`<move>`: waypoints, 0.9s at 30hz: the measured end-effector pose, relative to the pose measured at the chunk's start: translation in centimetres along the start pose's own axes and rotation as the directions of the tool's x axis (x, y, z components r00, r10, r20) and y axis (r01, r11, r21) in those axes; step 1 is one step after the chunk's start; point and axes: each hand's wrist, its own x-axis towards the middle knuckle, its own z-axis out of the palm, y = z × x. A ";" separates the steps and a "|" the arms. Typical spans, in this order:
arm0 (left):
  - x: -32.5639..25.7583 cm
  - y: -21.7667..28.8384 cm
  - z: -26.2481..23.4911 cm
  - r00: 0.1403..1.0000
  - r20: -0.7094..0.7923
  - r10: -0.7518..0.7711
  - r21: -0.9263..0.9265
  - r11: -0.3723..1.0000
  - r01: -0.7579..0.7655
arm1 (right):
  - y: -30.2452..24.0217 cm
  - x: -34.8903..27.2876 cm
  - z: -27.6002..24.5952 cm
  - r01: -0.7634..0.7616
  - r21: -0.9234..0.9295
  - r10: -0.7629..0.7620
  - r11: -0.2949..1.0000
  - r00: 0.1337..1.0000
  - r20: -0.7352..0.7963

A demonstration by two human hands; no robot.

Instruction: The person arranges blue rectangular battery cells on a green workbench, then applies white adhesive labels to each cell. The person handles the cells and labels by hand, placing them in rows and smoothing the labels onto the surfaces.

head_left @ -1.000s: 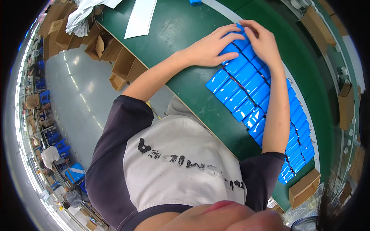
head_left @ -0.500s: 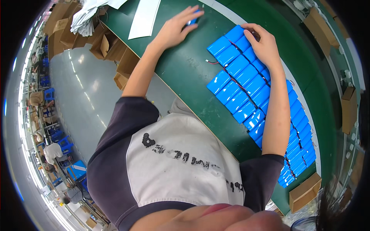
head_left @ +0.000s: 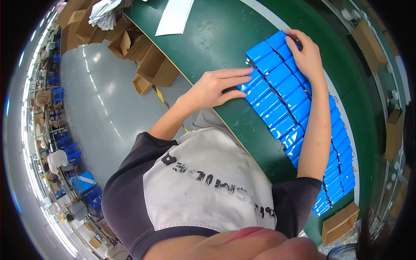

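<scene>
Rows of blue shrink-wrapped battery packs (head_left: pixel 277 82) lie side by side on the green table, with thin red and black wires running between the rows. At the left end of the near row, my left hand (head_left: pixel 223 88) has its thumb and fingers around an end battery pack (head_left: pixel 248 82), which touches its neighbours. My right hand (head_left: pixel 307 52) is curled at the far corner of the rows, thumb and fingertips on the end pack (head_left: pixel 277 40) there. My right forearm crosses over the middle of the packs and hides some of them.
A white sheet (head_left: pixel 175 17) lies on the green table (head_left: pixel 208 47) at the far left. Open cardboard boxes (head_left: pixel 162 71) stand beyond the table's left edge. One cardboard box (head_left: pixel 340 223) sits at the near right end. A pale strip (head_left: pixel 277 19) runs along the far side.
My left hand has come down and toward me from the far table with a blue battery pack, and is now at the near row's left end. My right hand keeps its place on the packs.
</scene>
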 end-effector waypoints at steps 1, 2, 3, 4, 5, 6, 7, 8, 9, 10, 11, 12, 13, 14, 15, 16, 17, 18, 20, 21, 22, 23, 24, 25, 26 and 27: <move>0.4 -0.2 -0.6 0.999 0.036 0.035 0.011 0.999 -0.035 | -0.2 0.0 0.0 -0.006 -0.018 0.006 1.000 1.000 0.003; 0.6 -0.6 -1.5 0.987 0.154 0.054 0.066 0.996 -0.065 | -0.4 0.1 -0.1 -0.012 -0.037 0.012 0.999 1.000 0.006; 1.0 -1.8 -2.8 0.997 0.044 0.066 0.187 0.980 -0.073 | -0.5 0.2 -0.1 -0.014 -0.021 0.014 1.000 1.000 -0.003; 1.4 -3.7 -4.1 0.994 -0.067 0.085 0.300 0.952 -0.061 | -0.5 0.2 -0.1 -0.017 -0.008 0.017 1.000 1.000 -0.003; 1.9 -5.9 -5.5 0.978 -0.174 0.117 0.405 0.913 -0.037 | -0.5 0.1 -0.1 -0.023 0.004 0.023 1.000 1.000 -0.003; 2.3 -8.6 -7.3 0.960 -0.275 0.051 0.467 0.880 0.087 | -0.6 0.2 0.0 -0.009 0.002 0.009 1.000 1.000 -0.005; 2.5 -11.0 -8.8 0.927 -0.376 -0.007 0.504 0.837 0.211 | -0.9 0.3 0.1 -0.012 0.004 0.012 1.000 1.000 -0.004; 1.3 -13.2 -9.4 0.910 -0.399 -0.114 0.616 0.702 0.357 | -1.3 0.3 0.2 -0.011 0.010 0.011 1.000 1.000 0.007; 0.3 -14.8 -9.5 0.876 -0.435 -0.207 0.696 0.540 0.473 | -1.5 0.5 0.0 -0.014 0.004 0.014 1.000 1.000 0.011; 0.2 -14.2 -10.4 0.855 -0.235 -0.463 0.642 0.586 0.494 | -1.2 0.4 -0.2 -0.030 0.033 0.030 0.999 1.000 0.005; -1.4 -13.9 -9.9 0.880 -0.225 -0.419 0.630 0.626 0.459 | -1.2 0.2 0.0 0.028 -0.010 -0.028 1.000 0.998 -0.059; -2.8 -13.1 -9.3 0.906 -0.217 -0.365 0.619 0.666 0.416 | -1.5 0.2 -0.1 0.111 -0.188 -0.141 0.976 0.978 -0.154; -4.2 -10.7 -9.1 0.924 -0.145 -0.355 0.635 0.683 0.362 | -1.7 0.3 0.0 0.167 -0.365 -0.260 0.916 0.940 -0.222; -5.1 -7.4 -8.9 0.939 -0.096 -0.330 0.662 0.683 0.308 | -2.2 0.7 -0.1 0.211 -0.430 -0.354 0.878 0.890 -0.286; -5.8 -5.1 -8.5 0.940 -0.067 -0.334 0.643 0.707 0.296 | -3.2 1.0 -0.1 0.126 -0.244 -0.188 0.962 0.950 -0.251; -6.6 -2.9 -8.4 0.938 -0.034 -0.345 0.624 0.725 0.290 | -4.4 1.2 0.0 0.011 -0.049 -0.019 0.999 0.984 -0.177; -7.6 -1.4 -8.1 0.928 -0.002 -0.372 0.605 0.739 0.297 | -5.8 1.1 0.3 -0.131 0.142 0.140 0.981 0.989 -0.056; -8.4 -1.0 -7.8 0.937 -0.002 -0.349 0.635 0.724 0.270 | -7.1 0.9 0.4 -0.181 0.246 0.163 0.952 0.982 0.090; -9.7 -0.3 -7.1 0.953 -0.021 -0.304 0.705 0.671 0.230 | -10.5 -0.1 1.5 -0.328 0.304 0.217 0.894 0.912 0.348; -9.7 0.2 -6.8 0.963 -0.111 -0.246 0.646 0.719 0.258 | -12.1 -0.7 2.0 -0.404 0.312 0.234 0.860 0.855 0.462; -9.6 0.7 -6.3 0.960 -0.209 -0.185 0.585 0.763 0.274 | -13.6 -1.4 2.9 -0.442 0.301 0.255 0.845 0.828 0.499; -9.3 1.2 -5.9 0.943 -0.308 -0.127 0.524 0.805 0.280 | -14.8 -2.2 4.0 -0.480 0.289 0.277 0.828 0.799 0.534; -8.4 2.3 -5.6 0.928 -0.368 -0.062 0.479 0.843 0.246 | -15.1 -3.0 5.2 -0.567 0.378 0.299 0.732 0.766 0.569; -7.9 3.0 -5.0 0.941 -0.339 -0.004 0.453 0.876 0.167 | -15.6 -3.1 5.6 -0.630 0.423 0.290 0.651 0.722 0.629; -7.0 3.7 -4.6 0.965 -0.250 0.073 0.446 0.894 0.048 | -14.9 -3.5 6.5 -0.601 0.522 0.301 0.605 0.780 0.549; -6.4 4.3 -4.5 0.975 -0.160 0.153 0.433 0.899 -0.070 | -14.3 -3.7 7.3 -0.556 0.619 0.313 0.554 0.828 0.465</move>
